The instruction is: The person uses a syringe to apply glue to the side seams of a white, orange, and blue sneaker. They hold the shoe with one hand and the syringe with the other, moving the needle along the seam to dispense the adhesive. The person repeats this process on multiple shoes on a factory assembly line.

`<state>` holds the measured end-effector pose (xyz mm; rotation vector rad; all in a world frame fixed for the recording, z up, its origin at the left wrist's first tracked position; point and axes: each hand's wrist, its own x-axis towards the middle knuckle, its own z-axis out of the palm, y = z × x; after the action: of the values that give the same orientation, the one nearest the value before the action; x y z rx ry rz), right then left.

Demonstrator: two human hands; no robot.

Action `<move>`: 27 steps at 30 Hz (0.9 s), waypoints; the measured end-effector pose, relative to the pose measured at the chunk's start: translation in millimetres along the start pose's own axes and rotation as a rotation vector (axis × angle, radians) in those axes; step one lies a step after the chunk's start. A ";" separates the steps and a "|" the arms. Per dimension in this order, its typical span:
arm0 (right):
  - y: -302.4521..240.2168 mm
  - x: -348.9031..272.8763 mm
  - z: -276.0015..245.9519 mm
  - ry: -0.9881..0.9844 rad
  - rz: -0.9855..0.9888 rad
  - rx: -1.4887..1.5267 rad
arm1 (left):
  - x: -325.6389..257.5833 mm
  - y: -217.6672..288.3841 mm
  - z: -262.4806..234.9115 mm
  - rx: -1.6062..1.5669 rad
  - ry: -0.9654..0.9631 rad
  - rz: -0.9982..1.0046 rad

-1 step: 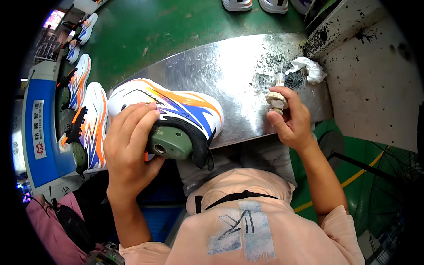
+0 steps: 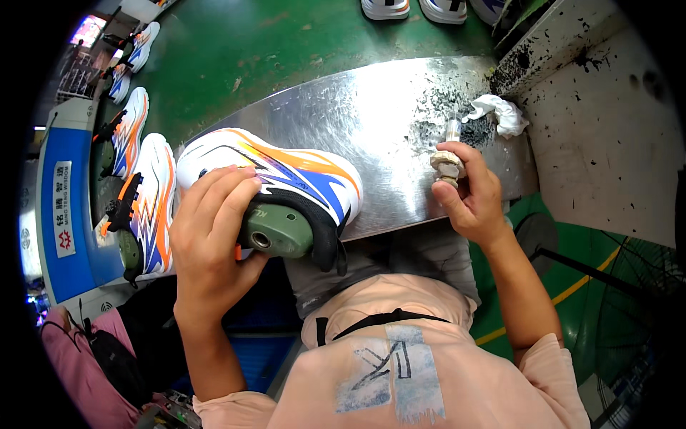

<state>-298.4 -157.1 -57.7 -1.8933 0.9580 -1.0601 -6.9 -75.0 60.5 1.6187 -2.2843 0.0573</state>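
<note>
My left hand is wrapped over the front of a running shoe, white with orange, blue and black parts. The shoe lies tipped on its side on a metal worktop, toe to the left. A green shoe last with a round metal-lined hole fills its opening. Further right, my right hand pinches a small applicator between thumb and forefinger. It has a clear tube pointing away from me and a lumpy, crusted beige body; its exact kind is unclear. The applicator is apart from the shoe.
A crumpled white cloth or tissue lies by black stains on the worktop. To the right rises a stained pale panel. Matching shoes stand in a row at left, the nearest one beside my left hand. More shoes show at the far edge.
</note>
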 end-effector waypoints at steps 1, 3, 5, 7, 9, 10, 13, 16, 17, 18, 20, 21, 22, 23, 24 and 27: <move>-0.1 0.0 -0.2 -0.001 -0.003 -0.008 | 0.8 0.3 -0.3 0.002 -0.003 -0.002; 0.8 -0.8 -1.0 -0.005 0.001 -0.016 | 1.8 0.4 -0.7 -0.005 -0.009 -0.006; 2.6 -2.5 -1.7 -0.012 0.015 -0.018 | 2.6 0.3 -0.8 -0.021 -0.014 -0.010; 1.6 -1.2 -0.8 -0.001 -0.003 0.003 | 3.9 0.0 -1.0 -0.019 -0.017 -0.008; 1.3 -1.5 -0.9 0.001 0.002 0.010 | 6.4 -1.0 -0.3 -0.017 -0.026 -0.010; 1.8 -2.2 -1.7 -0.002 0.016 0.007 | 8.7 -1.9 0.5 -0.018 -0.033 -0.012; -2.4 -1.8 -1.4 0.002 0.056 0.034 | 15.2 -4.0 -0.3 -0.020 -0.058 -0.021; -8.0 -6.9 -2.6 -0.014 0.137 0.070 | 18.2 -5.3 0.7 -0.032 -0.050 -0.018; -10.7 -10.3 -3.1 -0.024 0.170 0.079 | 18.3 -5.7 1.4 -0.037 -0.042 -0.016; -14.6 -12.4 -4.1 -0.038 0.161 0.080 | 17.3 -5.7 1.6 -0.042 -0.039 -0.021; -23.4 -14.8 -5.8 -0.069 0.142 0.079 | 12.7 -5.7 0.7 -0.050 -0.033 -0.034; -24.0 -17.0 -5.9 -0.047 0.140 0.078 | 9.3 -5.6 0.9 -0.051 -0.020 -0.022; -23.6 -18.8 -5.8 -0.027 0.137 0.077 | 5.9 -5.9 0.9 -0.052 -0.007 -0.010; -23.2 -18.9 -6.0 -0.007 0.133 0.075 | 2.6 -5.7 1.0 -0.052 0.006 0.001; -26.3 -16.2 -8.4 -0.024 0.164 0.065 | -1.5 -4.8 2.0 -0.071 0.029 0.002; -21.5 -16.5 -3.8 -0.021 0.143 0.028 | -13.5 4.8 1.1 -0.051 0.074 0.002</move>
<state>-302.7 -134.3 -43.1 -1.7812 1.0450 -0.9625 -7.7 -61.3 56.2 1.5621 -2.2139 0.0577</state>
